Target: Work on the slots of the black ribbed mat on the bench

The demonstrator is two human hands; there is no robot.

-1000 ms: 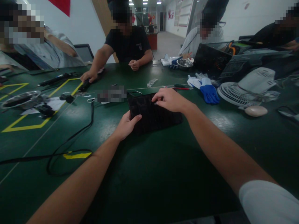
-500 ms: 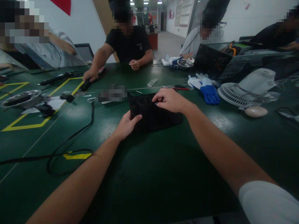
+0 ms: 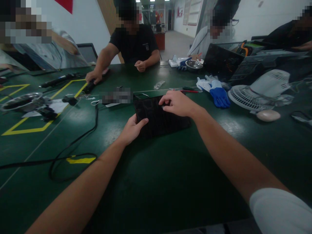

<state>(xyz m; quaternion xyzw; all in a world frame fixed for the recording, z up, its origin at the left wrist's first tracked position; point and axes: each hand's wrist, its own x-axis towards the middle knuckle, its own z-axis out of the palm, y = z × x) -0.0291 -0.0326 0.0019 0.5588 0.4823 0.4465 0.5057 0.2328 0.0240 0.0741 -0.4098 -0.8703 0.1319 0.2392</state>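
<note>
A flat, dark rectangular panel [image 3: 158,122] with faint sections across its face lies tilted on the green table [image 3: 156,185] in front of me. My left hand [image 3: 133,129] grips its left edge, thumb on top and the other fingers hidden behind. Over the panel's upper right part, my right hand [image 3: 177,103] has its thumb and forefinger pinched together. A small shiny spot shows at those fingertips, too small and dark to name.
Beyond the panel lie a pixelated box [image 3: 117,97], a clear plastic wrapper [image 3: 159,85] and red-handled tools [image 3: 191,90]. Blue-white gloves [image 3: 219,97] and a white fan [image 3: 258,91] are to the right. Left is a black cable [image 3: 96,120]. A person [image 3: 136,44] sits opposite.
Almost nothing differs. Both hands keep their places on and over the panel; the view has shifted very slightly.
</note>
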